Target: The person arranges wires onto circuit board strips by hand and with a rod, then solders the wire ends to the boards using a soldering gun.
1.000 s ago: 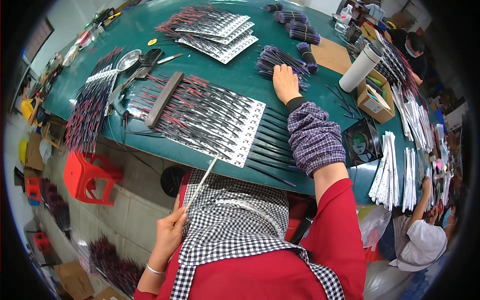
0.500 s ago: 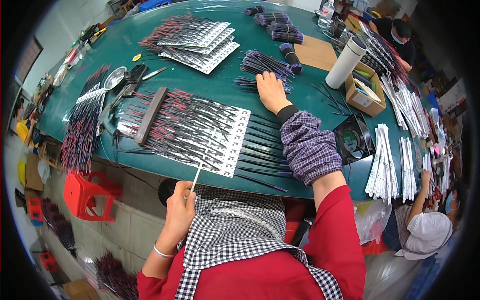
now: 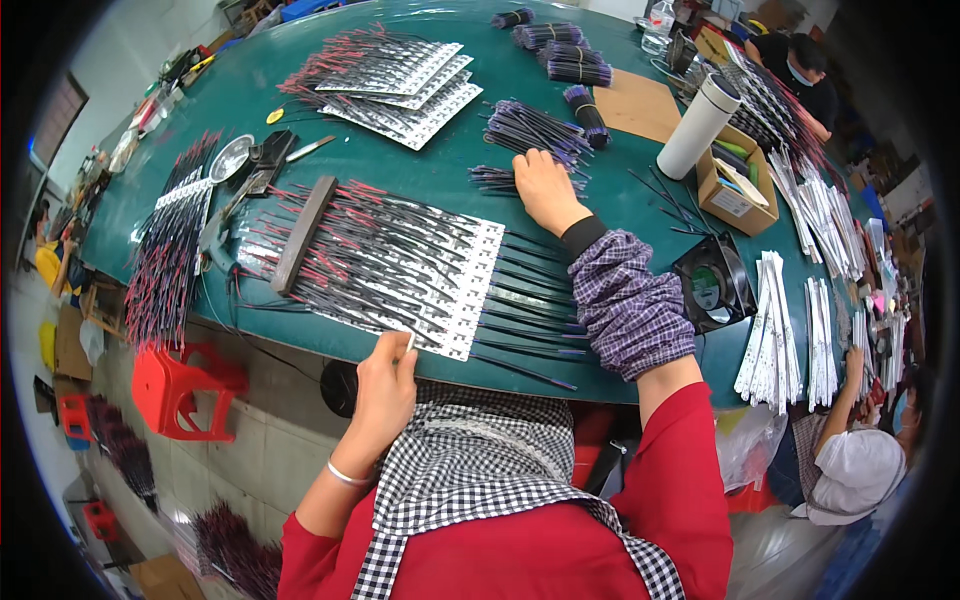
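Note:
My left hand (image 3: 386, 388) is closed around a thin pale stick, whose white tip (image 3: 411, 341) shows above the fingers. It is at the near edge of a white circuit-board panel (image 3: 462, 290) covered in rows of black and red wires. A grey bar (image 3: 304, 235) lies across the wires' left part. Black wires with purple ends (image 3: 530, 318) stick out from the panel's right side. Farther back, my right hand (image 3: 546, 190) has its fingers curled down on a small heap of loose black wires (image 3: 495, 180); its fingertips are partly hidden.
Wired panels (image 3: 425, 120) are stacked at the back. Tied wire bundles (image 3: 578, 66), a white flask (image 3: 698, 127), a cardboard box (image 3: 742, 205) and a black fan (image 3: 714, 282) stand right. White strips (image 3: 768, 335) lie beyond. A soldering iron (image 3: 215, 240) is left. Co-workers sit rightward.
My left hand has moved up and slightly right to the panel's near edge, and most of the pale stick is now hidden. The right hand stays at the wire heap.

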